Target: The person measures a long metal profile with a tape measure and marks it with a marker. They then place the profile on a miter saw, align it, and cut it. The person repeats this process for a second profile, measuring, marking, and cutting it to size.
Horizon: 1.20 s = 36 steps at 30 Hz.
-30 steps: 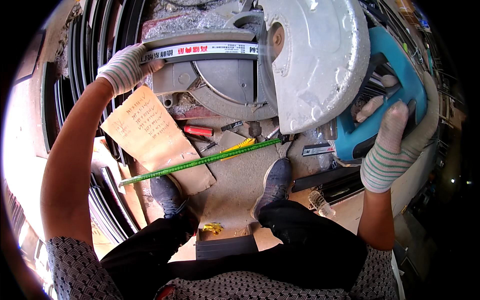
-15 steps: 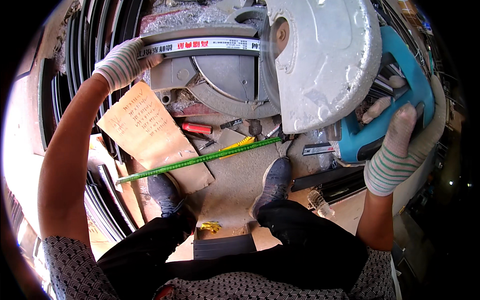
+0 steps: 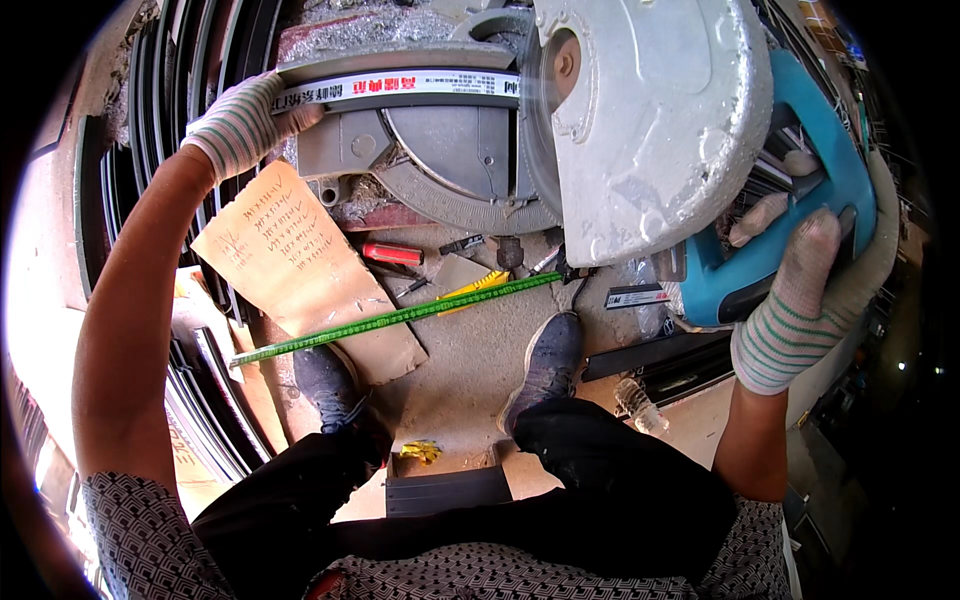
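Left hand holds long dark white-filmed profile, right hand grips blue plastic saw handle: press profile flat, left clear of round grey blade.

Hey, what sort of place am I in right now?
Likely a small cutting workshop, though a building site is possible. A big saw stands ahead, long dark strips are stacked at the left, and a green tape measure is pulled out.
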Each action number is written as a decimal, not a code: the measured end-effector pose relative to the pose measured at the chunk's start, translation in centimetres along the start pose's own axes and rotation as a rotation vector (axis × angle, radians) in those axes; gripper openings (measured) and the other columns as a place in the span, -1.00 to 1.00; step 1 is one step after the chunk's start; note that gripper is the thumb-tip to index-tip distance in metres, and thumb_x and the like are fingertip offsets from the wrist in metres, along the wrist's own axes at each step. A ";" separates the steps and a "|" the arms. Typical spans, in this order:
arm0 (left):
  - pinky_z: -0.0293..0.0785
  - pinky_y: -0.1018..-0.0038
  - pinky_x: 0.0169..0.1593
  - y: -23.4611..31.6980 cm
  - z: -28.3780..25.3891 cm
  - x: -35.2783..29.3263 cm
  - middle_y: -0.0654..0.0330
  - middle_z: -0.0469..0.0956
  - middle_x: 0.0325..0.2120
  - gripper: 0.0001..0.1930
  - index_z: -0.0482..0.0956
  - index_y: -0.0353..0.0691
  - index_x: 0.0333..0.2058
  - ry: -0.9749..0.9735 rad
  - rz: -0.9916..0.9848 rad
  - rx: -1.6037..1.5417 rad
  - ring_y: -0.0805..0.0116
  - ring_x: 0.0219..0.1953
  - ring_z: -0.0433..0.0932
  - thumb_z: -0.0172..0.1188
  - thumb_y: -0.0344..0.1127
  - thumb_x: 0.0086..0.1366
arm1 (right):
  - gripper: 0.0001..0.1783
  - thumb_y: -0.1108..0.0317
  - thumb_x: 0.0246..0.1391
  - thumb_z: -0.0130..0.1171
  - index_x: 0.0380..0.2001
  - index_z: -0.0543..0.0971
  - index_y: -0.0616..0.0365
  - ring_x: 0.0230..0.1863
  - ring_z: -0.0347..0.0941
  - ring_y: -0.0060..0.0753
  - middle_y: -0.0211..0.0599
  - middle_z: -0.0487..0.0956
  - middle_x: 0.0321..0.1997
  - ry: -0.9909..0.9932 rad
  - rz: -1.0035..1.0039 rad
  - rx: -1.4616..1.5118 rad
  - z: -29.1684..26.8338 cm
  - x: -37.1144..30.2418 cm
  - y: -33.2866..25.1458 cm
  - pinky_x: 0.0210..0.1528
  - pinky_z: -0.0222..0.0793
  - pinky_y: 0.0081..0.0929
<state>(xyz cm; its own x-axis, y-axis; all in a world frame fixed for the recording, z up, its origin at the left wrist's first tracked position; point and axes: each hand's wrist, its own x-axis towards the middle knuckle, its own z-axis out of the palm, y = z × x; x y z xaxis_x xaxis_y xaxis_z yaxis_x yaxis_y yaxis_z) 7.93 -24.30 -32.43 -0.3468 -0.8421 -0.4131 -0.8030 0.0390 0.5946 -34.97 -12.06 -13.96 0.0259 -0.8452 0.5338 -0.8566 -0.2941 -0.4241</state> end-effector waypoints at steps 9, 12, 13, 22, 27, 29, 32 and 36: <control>0.54 0.41 0.08 0.2 -0.1 -0.1 0.07 0.66 -0.11 -0.34 0.48 -0.36 0.16 -0.028 0.023 -0.041 0.40 -0.09 0.58 0.40 0.01 0.25 | -0.10 -0.24 0.26 0.14 0.29 0.28 0.39 -0.41 0.61 -0.44 -0.09 0.60 -0.17 -0.078 0.089 0.148 0.2 0.3 -1.4 -0.27 0.65 -0.50; 0.53 0.40 0.09 0.0 -0.1 -0.1 0.06 0.66 -0.10 -0.35 0.48 -0.37 0.17 -0.022 0.038 -0.045 0.39 -0.07 0.58 0.39 -0.01 0.27 | -0.09 -0.26 0.25 0.15 0.29 0.27 0.38 -0.39 0.61 -0.43 -0.06 0.60 -0.18 -0.053 0.036 0.053 0.0 0.3 -0.6 -0.26 0.65 -0.48; 0.53 0.39 0.09 0.0 -0.1 0.0 0.06 0.66 -0.10 -0.35 0.47 -0.37 0.17 -0.018 0.047 -0.044 0.39 -0.07 0.58 0.39 -0.02 0.27 | -0.09 -0.26 0.25 0.15 0.30 0.27 0.38 -0.39 0.61 -0.42 -0.06 0.60 -0.18 -0.045 0.012 0.020 -0.2 0.3 -0.3 -0.26 0.65 -0.48; 0.52 0.39 0.11 0.2 -0.1 -0.1 0.05 0.65 -0.08 -0.35 0.47 -0.37 0.18 -0.023 0.006 -0.021 0.37 -0.05 0.59 0.39 -0.02 0.27 | -0.12 -0.23 0.29 0.11 0.30 0.25 0.37 -0.44 0.60 -0.41 -0.04 0.59 -0.22 -0.041 -0.059 -0.093 -0.6 0.3 0.3 -0.29 0.65 -0.47; 0.52 0.38 0.11 0.2 -0.1 0.0 0.05 0.65 -0.08 -0.35 0.47 -0.37 0.17 -0.027 0.016 -0.025 0.37 -0.05 0.58 0.39 -0.02 0.27 | -0.12 -0.20 0.29 0.14 0.31 0.23 0.37 -0.49 0.58 -0.39 -0.05 0.59 -0.24 -0.064 -0.040 -0.014 -0.4 0.5 0.6 -0.34 0.64 -0.46; 0.52 0.38 0.11 0.2 -0.1 0.0 0.05 0.65 -0.08 -0.35 0.47 -0.36 0.18 -0.021 0.010 -0.008 0.37 -0.05 0.58 0.39 -0.02 0.27 | -0.11 -0.20 0.28 0.16 0.31 0.22 0.38 -0.49 0.58 -0.39 -0.05 0.59 -0.26 -0.057 -0.034 -0.001 -0.5 0.3 0.7 -0.35 0.64 -0.45; 0.52 0.38 0.11 0.1 0.0 0.1 0.06 0.65 -0.08 -0.34 0.47 -0.36 0.18 -0.014 0.000 0.013 0.38 -0.05 0.58 0.39 -0.02 0.27 | -0.09 -0.21 0.26 0.18 0.31 0.23 0.38 -0.48 0.58 -0.39 -0.06 0.59 -0.29 -0.029 -0.021 -0.006 -0.4 0.0 0.6 -0.34 0.65 -0.45; 0.51 0.39 0.12 -0.2 0.0 0.1 0.06 0.65 -0.08 -0.34 0.47 -0.35 0.19 -0.025 0.036 -0.040 0.38 -0.05 0.57 0.39 -0.02 0.27 | -0.08 -0.23 0.24 0.20 0.30 0.25 0.37 -0.45 0.60 -0.39 -0.07 0.59 -0.29 -0.039 -0.020 -0.011 -0.5 0.2 0.6 -0.32 0.65 -0.46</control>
<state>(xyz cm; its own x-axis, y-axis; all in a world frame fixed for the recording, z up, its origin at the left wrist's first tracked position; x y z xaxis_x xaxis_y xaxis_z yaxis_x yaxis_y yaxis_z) 8.07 -24.35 -32.59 -0.3881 -0.8266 -0.4077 -0.7698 0.0475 0.6366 -35.75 -12.16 -13.69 0.0629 -0.8559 0.5132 -0.8612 -0.3064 -0.4055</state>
